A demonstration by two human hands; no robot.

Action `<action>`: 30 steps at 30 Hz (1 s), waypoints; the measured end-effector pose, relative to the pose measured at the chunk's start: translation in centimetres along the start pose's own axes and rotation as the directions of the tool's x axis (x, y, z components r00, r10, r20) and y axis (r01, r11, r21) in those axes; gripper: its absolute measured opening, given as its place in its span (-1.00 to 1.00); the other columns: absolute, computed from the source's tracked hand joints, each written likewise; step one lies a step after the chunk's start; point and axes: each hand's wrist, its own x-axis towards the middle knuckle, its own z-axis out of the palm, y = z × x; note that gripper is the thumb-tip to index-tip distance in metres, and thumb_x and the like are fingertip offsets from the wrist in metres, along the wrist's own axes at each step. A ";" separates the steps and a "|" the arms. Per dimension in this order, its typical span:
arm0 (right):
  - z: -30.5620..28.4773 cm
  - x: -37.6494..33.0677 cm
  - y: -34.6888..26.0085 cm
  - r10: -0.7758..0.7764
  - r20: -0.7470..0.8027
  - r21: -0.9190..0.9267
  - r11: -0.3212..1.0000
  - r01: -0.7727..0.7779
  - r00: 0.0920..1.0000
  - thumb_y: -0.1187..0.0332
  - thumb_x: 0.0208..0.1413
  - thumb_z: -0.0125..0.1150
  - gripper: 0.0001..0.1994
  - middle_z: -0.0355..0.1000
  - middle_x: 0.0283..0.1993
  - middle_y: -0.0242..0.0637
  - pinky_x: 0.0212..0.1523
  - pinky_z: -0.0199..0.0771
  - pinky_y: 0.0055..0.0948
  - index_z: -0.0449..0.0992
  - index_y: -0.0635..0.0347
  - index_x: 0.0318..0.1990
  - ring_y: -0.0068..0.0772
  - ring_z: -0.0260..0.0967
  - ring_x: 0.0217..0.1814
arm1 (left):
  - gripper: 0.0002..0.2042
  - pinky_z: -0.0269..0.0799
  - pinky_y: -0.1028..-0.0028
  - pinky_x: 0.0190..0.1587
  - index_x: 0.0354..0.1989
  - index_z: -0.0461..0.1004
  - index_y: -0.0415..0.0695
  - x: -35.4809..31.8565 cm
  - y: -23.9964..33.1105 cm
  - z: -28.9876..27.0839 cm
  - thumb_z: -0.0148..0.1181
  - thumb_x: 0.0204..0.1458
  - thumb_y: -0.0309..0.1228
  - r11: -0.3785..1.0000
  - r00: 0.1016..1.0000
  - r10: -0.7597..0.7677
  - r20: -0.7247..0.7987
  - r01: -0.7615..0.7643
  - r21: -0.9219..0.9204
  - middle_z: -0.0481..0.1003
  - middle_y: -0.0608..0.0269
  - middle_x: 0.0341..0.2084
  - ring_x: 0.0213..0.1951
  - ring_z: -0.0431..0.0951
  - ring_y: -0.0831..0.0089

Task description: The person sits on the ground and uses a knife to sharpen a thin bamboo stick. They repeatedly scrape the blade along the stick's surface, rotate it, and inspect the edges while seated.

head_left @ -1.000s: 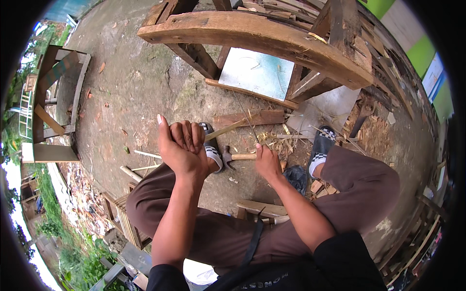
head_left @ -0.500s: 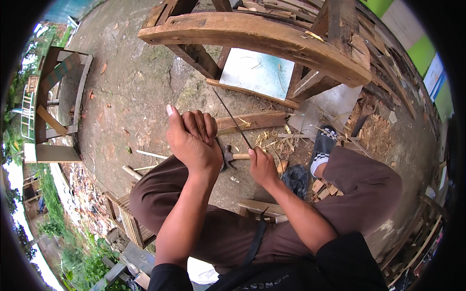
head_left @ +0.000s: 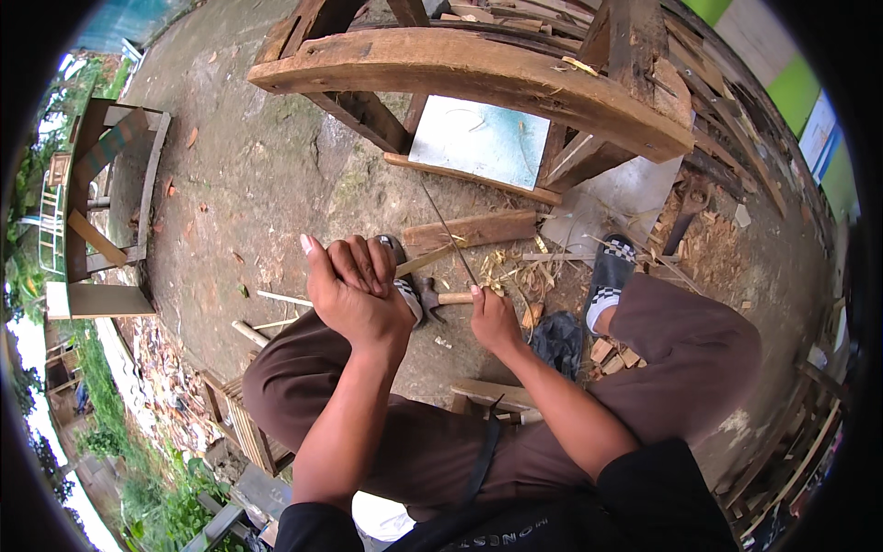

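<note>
In front of me my left hand (head_left: 359, 290) is closed in a fist, thumb sticking out. A thin pale wooden strip (head_left: 423, 261) juts from the fist toward the right; the rest of it is hidden by the fingers. My right hand (head_left: 497, 320), lower and to the right, is wrapped round the near end of a long, thin, dark tool like a blade seen edge-on (head_left: 449, 232), slanting away to the upper left. Its grip is covered by my fingers. Beneath my hands a claw hammer (head_left: 451, 298) with a wooden handle lies on the ground.
Ahead stands a heavy wooden frame (head_left: 469, 66) with a pale blue-white board (head_left: 480, 138) below it. A wooden block (head_left: 483, 228), curly shavings (head_left: 501, 276) and a dark plastic bag (head_left: 556, 340) lie between my feet. Stacked timber (head_left: 736, 156) is at the right.
My left hand has shifted slightly left and down, leaving more of the strip and my left foot in view. The right hand keeps its grip, and the dark tool has moved only slightly.
</note>
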 end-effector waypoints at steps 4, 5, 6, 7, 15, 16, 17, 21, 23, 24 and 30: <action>-0.5 0.3 -2.9 -0.061 -0.003 0.033 0.998 0.061 0.998 0.10 0.41 -0.18 -0.56 0.48 -0.41 0.25 -0.24 0.43 0.18 0.45 0.32 -0.28 0.40 0.45 -0.27 | -0.38 -0.11 0.47 -0.63 -0.81 0.00 0.02 0.0 0.4 -0.9 -0.26 0.42 -0.09 1.000 1.000 -0.004 -0.029 0.003 -0.026 0.00 0.37 -0.87 -0.80 -0.06 0.52; -0.4 0.0 -3.0 -0.059 0.011 0.040 0.997 0.058 0.998 0.09 0.41 -0.18 -0.56 0.48 -0.40 0.25 -0.22 0.43 0.19 0.45 0.33 -0.27 0.40 0.45 -0.26 | -0.38 -0.11 0.47 -0.63 -0.82 0.01 0.02 0.0 0.5 -1.2 -0.26 0.42 -0.09 1.000 1.000 -0.002 -0.025 0.001 -0.026 0.00 0.37 -0.87 -0.80 -0.06 0.52; -0.3 -0.3 -3.0 -0.057 0.025 0.047 0.997 0.056 0.998 0.09 0.41 -0.19 -0.55 0.49 -0.39 0.26 -0.21 0.43 0.20 0.46 0.33 -0.26 0.40 0.45 -0.25 | -0.37 -0.11 0.47 -0.63 -0.82 0.01 0.02 0.0 0.5 -1.5 -0.26 0.42 -0.09 1.000 1.000 0.001 -0.021 -0.002 -0.027 0.00 0.37 -0.87 -0.80 -0.05 0.52; -0.3 -0.6 -3.0 -0.056 0.038 0.052 0.997 0.054 0.998 0.09 0.41 -0.19 -0.55 0.49 -0.38 0.26 -0.19 0.42 0.21 0.47 0.34 -0.25 0.40 0.45 -0.23 | -0.37 -0.11 0.47 -0.63 -0.82 0.01 0.02 0.0 0.5 -1.7 -0.25 0.42 -0.09 1.000 1.000 -0.007 -0.028 0.007 -0.029 0.00 0.37 -0.87 -0.80 -0.05 0.52; 0.9 0.1 -2.6 -0.056 0.000 0.103 0.993 0.055 0.998 0.12 0.41 -0.18 -0.57 0.46 -0.42 0.29 -0.17 0.38 0.25 0.44 0.33 -0.29 0.47 0.42 -0.24 | -0.37 -0.09 0.48 -0.63 -0.83 0.03 0.02 0.0 0.6 -1.9 -0.27 0.42 -0.09 0.995 0.999 -0.032 -0.030 0.029 -0.096 0.01 0.35 -0.88 -0.80 -0.07 0.50; 0.8 0.2 -2.5 -0.037 0.004 0.072 0.997 0.037 0.999 0.11 0.41 -0.18 -0.57 0.46 -0.41 0.29 -0.17 0.38 0.24 0.44 0.33 -0.28 0.47 0.42 -0.24 | -0.37 -0.09 0.49 -0.63 -0.83 0.03 0.02 0.1 0.6 -1.7 -0.28 0.42 -0.09 0.994 0.999 -0.033 -0.018 0.030 -0.108 0.01 0.35 -0.88 -0.80 -0.07 0.51; 0.8 0.4 -2.0 -0.018 0.007 0.041 0.999 0.018 1.000 0.11 0.41 -0.18 -0.58 0.46 -0.41 0.29 -0.17 0.38 0.24 0.45 0.32 -0.27 0.47 0.42 -0.24 | -0.36 -0.09 0.51 -0.62 -0.84 0.03 0.03 0.2 0.6 -1.6 -0.29 0.42 -0.09 0.992 0.999 -0.045 0.000 0.044 -0.117 0.01 0.35 -0.88 -0.80 -0.07 0.51; 1.6 1.5 0.8 0.085 -0.024 -0.058 0.995 -0.087 0.996 0.11 0.41 -0.17 -0.58 0.47 -0.39 0.31 -0.18 0.40 0.23 0.47 0.32 -0.22 0.46 0.42 -0.24 | -0.35 -0.10 0.51 -0.62 -0.85 0.03 0.03 0.1 0.7 -1.8 -0.29 0.42 -0.09 0.992 0.996 -0.048 0.077 0.057 -0.111 0.00 0.37 -0.88 -0.80 -0.08 0.52; 1.5 0.7 -0.9 -0.015 -0.061 -0.003 1.000 0.014 0.998 0.12 0.41 -0.18 -0.58 0.46 -0.40 0.30 -0.19 0.39 0.23 0.46 0.33 -0.21 0.45 0.43 -0.25 | -0.35 -0.11 0.50 -0.63 -0.86 0.03 0.03 -0.1 0.6 -2.2 -0.29 0.41 -0.08 0.993 0.995 -0.051 0.083 0.059 -0.098 0.00 0.37 -0.89 -0.80 -0.07 0.52; 1.1 0.1 -1.9 -0.047 -0.025 0.046 0.998 0.048 0.999 0.12 0.41 -0.18 -0.58 0.46 -0.40 0.30 -0.19 0.39 0.23 0.46 0.33 -0.21 0.45 0.42 -0.26 | -0.35 -0.11 0.51 -0.63 -0.86 0.03 0.04 -0.2 0.5 -2.3 -0.29 0.41 -0.08 0.993 0.996 -0.052 0.072 0.059 -0.100 0.00 0.37 -0.89 -0.80 -0.08 0.52; 2.7 1.1 3.1 0.126 -0.022 -0.067 0.990 -0.128 0.992 0.11 0.41 -0.20 -0.57 0.45 -0.41 0.30 -0.25 0.35 0.23 0.44 0.33 -0.23 0.44 0.41 -0.28 | -0.35 -0.11 0.52 -0.64 -0.86 0.04 0.04 0.1 0.5 -1.4 -0.29 0.41 -0.07 0.994 0.998 -0.047 0.034 0.051 -0.101 0.00 0.38 -0.88 -0.80 -0.08 0.53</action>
